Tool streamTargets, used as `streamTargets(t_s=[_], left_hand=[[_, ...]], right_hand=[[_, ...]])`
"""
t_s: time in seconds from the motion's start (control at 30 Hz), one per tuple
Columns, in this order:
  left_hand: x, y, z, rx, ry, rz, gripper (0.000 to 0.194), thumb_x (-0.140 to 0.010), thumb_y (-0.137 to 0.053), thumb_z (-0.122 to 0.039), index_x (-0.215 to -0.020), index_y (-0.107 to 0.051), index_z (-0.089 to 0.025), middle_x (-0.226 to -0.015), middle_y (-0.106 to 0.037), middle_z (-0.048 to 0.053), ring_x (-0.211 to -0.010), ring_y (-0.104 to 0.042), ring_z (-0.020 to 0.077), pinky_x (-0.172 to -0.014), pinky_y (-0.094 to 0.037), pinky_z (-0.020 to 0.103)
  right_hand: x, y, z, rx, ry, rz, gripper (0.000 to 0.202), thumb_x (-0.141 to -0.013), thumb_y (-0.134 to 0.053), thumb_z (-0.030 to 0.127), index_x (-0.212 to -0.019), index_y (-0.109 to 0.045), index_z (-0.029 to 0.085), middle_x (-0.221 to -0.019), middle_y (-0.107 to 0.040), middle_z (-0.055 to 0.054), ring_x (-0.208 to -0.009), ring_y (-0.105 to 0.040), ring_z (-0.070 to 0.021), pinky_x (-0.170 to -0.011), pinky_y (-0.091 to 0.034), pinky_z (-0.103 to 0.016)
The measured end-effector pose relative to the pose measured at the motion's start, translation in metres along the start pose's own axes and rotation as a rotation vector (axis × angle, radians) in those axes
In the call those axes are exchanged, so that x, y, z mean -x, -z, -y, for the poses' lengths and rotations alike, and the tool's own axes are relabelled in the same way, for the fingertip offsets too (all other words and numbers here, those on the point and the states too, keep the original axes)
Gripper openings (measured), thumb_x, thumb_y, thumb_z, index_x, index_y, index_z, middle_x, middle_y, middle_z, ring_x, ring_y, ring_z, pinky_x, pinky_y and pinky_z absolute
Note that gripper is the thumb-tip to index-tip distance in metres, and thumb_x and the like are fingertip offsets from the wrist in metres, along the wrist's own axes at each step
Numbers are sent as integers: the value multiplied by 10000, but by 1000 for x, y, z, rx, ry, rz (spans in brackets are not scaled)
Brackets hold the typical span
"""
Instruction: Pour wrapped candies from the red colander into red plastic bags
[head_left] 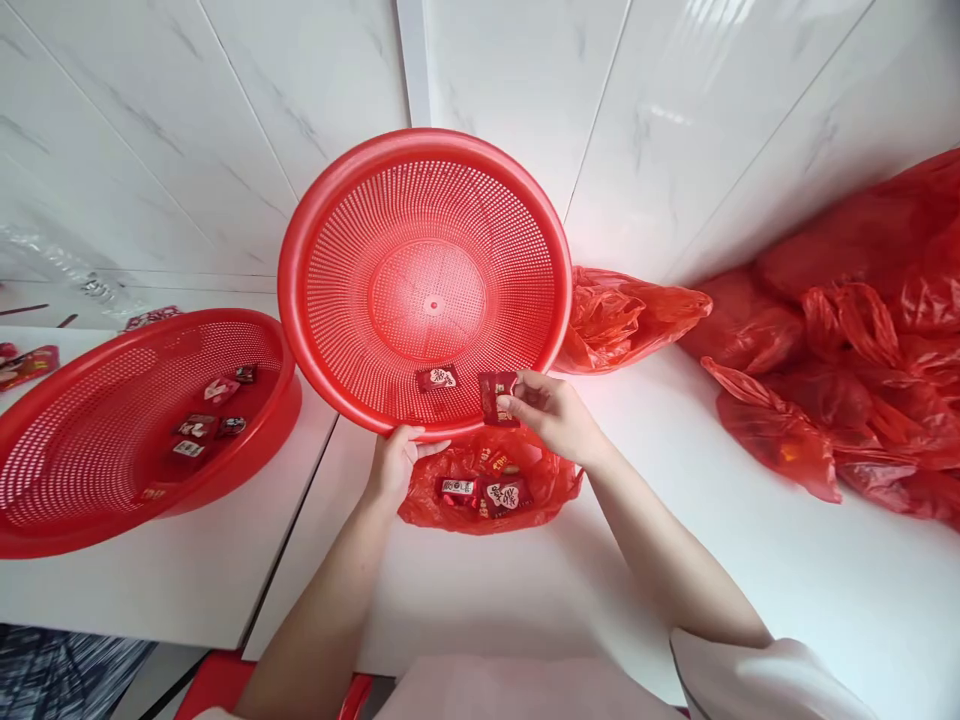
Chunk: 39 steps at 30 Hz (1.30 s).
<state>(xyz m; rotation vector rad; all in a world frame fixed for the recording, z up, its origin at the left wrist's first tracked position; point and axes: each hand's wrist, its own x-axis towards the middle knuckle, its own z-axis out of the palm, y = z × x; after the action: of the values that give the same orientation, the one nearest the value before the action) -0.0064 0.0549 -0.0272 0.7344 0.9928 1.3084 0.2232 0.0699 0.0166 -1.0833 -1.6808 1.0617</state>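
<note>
A large red plastic colander (427,300) is tilted toward me, with its front rim low over an opened red plastic bag (555,490). My left hand (394,465) grips that rim at the bottom. Between the thumb and fingers of my right hand (551,410) is a dark red snack packet (495,398), held at the colander's lower right edge. One more dark red packet (438,378) lies inside the colander near the front. Several packets, among them one with pale lettering (506,495), sit in the bag below.
On the left, a second red colander (277,430) holds several small packets. Filled red plastic bags (847,370) are piled at the right by the tiled wall (510,80). Another red bag (630,320) lies behind the tilted colander. A seam runs between two white tables (675,600).
</note>
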Motion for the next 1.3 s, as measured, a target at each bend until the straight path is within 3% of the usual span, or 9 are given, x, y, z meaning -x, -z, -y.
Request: streamTargets(t_s=[0.17,0.27,0.37,0.6,0.7,0.8,0.97,1.1,1.3], left_hand=[[-1,2,0,-2,5,0,273,-718,-592,-191,-989,-617,-169,-1062,-675,66,-1049,-629,294,-833,-561,494],[-1,2,1,-9,38,19,232,-727,-581,-208,-943,-631,-139,-1025,-690,89,-1028,-644,301,-860,-547,499],[0,2,2,-12,25,35,236,-737,-576,-206,-958,-636,-153,-1064,-687,78,-1058,-635,303,-861,-547,495],[4,-4,4,-10,57,73,265,-736,-588,-198,-981,-656,-125,-1021,-705,99,-1051,-638,317,-831,-567,491],[13,-12,8,8,110,127,311,-726,-612,-185,-1031,-651,-140,-1038,-705,88,-1052,-642,319,-833,-569,506],[20,-19,14,12,187,207,314,-710,-634,-183,-1021,-662,-153,-1013,-712,83,-1031,-654,323,-830,-572,514],[19,-19,19,20,214,220,234,-726,-624,-190,-952,-674,-154,-995,-711,74,-1023,-657,309,-836,-576,508],[13,-14,13,43,167,166,185,-734,-608,-198,-899,-660,-131,-1012,-704,92,-1031,-647,312,-842,-573,514],[6,-6,5,78,66,115,161,-737,-601,-187,-886,-644,-145,-966,-699,67,-1028,-644,291,-849,-565,520]], right_hand=[[5,8,18,146,87,128,231,-876,-586,402,-804,-574,183,-690,-588,1,-601,-511,-113,-584,-432,-246],[10,10,26,333,170,340,157,-886,-584,334,-943,-641,198,-780,-662,-18,-639,-567,-127,-639,-462,-263],[14,9,27,515,226,410,248,-893,-579,289,-1125,-634,223,-896,-697,-41,-701,-616,-153,-683,-478,-287],[12,4,25,576,345,317,301,-972,-432,320,-1187,-609,207,-1070,-679,-94,-968,-640,-209,-830,-508,-348],[8,-1,13,665,310,227,442,-967,-426,406,-1351,-494,197,-1364,-532,-139,-1263,-491,-274,-1020,-424,-467],[6,-7,-1,742,204,273,671,-927,-418,564,-1466,-344,170,-1509,-355,-171,-1398,-311,-343,-1101,-275,-600],[6,-6,-2,560,200,455,529,-921,-500,474,-1372,-495,198,-1301,-590,-135,-1151,-582,-272,-949,-484,-442],[6,1,9,352,176,312,319,-978,-407,294,-1193,-637,244,-1070,-711,-39,-939,-667,-175,-865,-509,-317],[5,11,11,177,48,211,318,-956,-444,324,-1159,-662,212,-1005,-725,-31,-856,-665,-178,-780,-524,-303]])
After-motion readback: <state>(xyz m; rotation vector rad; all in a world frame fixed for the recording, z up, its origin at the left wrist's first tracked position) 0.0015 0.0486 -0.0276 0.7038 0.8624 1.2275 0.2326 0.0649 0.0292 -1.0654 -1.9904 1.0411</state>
